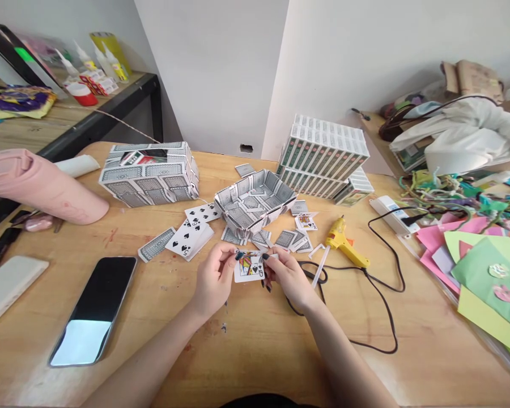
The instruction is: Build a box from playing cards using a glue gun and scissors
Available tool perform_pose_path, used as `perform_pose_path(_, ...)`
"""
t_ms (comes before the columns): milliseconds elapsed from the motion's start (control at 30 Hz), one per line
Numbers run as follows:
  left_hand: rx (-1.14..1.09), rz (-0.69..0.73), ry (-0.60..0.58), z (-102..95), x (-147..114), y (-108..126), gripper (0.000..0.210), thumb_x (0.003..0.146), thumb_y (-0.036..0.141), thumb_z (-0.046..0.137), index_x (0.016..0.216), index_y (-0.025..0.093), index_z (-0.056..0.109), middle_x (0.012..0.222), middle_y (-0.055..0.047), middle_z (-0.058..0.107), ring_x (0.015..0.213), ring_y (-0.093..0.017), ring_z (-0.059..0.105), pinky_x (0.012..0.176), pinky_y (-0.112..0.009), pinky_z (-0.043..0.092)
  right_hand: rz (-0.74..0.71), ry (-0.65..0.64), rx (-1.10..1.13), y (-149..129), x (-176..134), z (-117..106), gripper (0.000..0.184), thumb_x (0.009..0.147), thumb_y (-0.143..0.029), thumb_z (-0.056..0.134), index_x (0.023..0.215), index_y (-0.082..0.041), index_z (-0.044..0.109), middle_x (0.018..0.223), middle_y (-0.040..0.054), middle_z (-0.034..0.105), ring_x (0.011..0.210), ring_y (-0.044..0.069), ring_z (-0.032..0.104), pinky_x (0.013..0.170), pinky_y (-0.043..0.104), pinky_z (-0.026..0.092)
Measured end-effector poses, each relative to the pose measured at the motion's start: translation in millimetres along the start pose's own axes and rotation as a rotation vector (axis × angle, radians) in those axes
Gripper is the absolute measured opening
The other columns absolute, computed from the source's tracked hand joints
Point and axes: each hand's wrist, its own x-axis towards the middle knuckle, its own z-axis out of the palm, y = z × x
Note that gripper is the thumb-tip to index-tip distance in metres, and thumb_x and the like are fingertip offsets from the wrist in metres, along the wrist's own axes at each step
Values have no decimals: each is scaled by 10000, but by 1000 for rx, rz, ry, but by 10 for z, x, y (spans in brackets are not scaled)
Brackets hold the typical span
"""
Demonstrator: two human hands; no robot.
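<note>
A queen of spades (249, 269) is pinched at its two ends by the left hand (216, 277) and right hand (288, 275), thumbs against fingers, above a wooden surface (246, 362); the double grip probably keeps the thin card steady. Just beyond the hands sits an open basket (238, 225) built of playing cards, seemingly placed within easy reach. To the right of the right hand, a yellow glue gun (346, 243) lies with its nozzle pointing away, likely the safer direction for the fingers. Beyond the left hand, loose spade cards (187, 241) overlap face up, perhaps to be picked up singly. Farther off past the right hand, card boxes (323, 150) stand in tight tiers, apparently to save room. The basket's slanted walls show ornate grey card backs, a pattern repeated on the square-edged box (153, 192) beyond the left hand. Left of the left forearm, a glossy black phone (96, 306) reflects light; farther out lies a smooth, rounded pink tumbler (55, 187).
</note>
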Motion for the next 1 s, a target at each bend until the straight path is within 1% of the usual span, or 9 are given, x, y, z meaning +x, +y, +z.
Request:
perform_pose_path(200,-126,-17,-35,16,24,52,97,890,288,454,906,195,475,799,3,568,739,-106,557,658,-196,453,-55,28,-151,16,-14,0,225,849,-327,395,658,-210,371,561,-66,421,469,90,482,438,226,400)
perform_pose_path(300,-206,-63,-40,1,30,94,139,870,328,494,906,194,507,787,8,553,717,-102,540,648,-193,441,-94,64,-341,-22,-35,1,234,869,-304,347,653,-216,358,550,-57,426,487,103,478,463,231,381)
perform_pose_path(400,-388,-155,-96,-9,49,118,254,883,419,435,875,187,536,795,-11,575,704,-119,554,638,-222,451,-176,96,-568,-65,-60,-1,228,880,-261,318,659,-218,354,553,-43,453,537,119,474,533,244,368)
perform_pose_path(467,-463,-227,-127,-8,72,128,289,881,439,427,837,180,548,810,-25,603,734,-137,578,665,-247,465,-235,106,-701,-82,-72,1,211,883,-243,308,677,-220,347,583,-32,466,576,130,466,575,253,358)
perform_pose_path(567,-386,-328,-105,1,115,146,182,780,346,617,798,172,565,797,-6,625,768,-133,595,714,-240,470,-288,105,-857,-84,-81,13,165,882,-229,302,718,-224,327,642,-20,459,611,140,448,593,260,335)
perform_pose_path(667,-353,-390,-101,8,145,166,210,663,257,726,797,173,587,796,14,649,795,-128,611,732,-226,479,-303,87,-944,-79,-89,23,153,886,-229,290,733,-228,297,655,-19,432,603,144,422,579,260,311)
perform_pose_path(767,-355,-448,-170,0,159,179,223,659,256,718,852,172,644,875,-10,693,851,-150,630,777,-254,495,-319,63,-985,-86,-102,23,159,893,-238,287,735,-228,296,676,-12,433,609,146,416,575,260,303)
perform_pose_path(867,-289,-492,-238,-17,166,171,216,685,268,691,878,169,694,940,-38,711,895,-178,638,822,-284,495,-330,51,-993,-98,-112,15,147,891,-229,295,747,-226,320,706,-2,455,635,148,433,580,259,304)
perform_pose_path(1000,-247,-505,-289,-26,162,133,157,700,271,675,815,177,726,882,-41,728,865,-199,653,821,-315,502,-328,40,-981,-92,-112,9,139,891,-225,300,760,-225,345,702,-3,461,618,146,432,569,257,298)
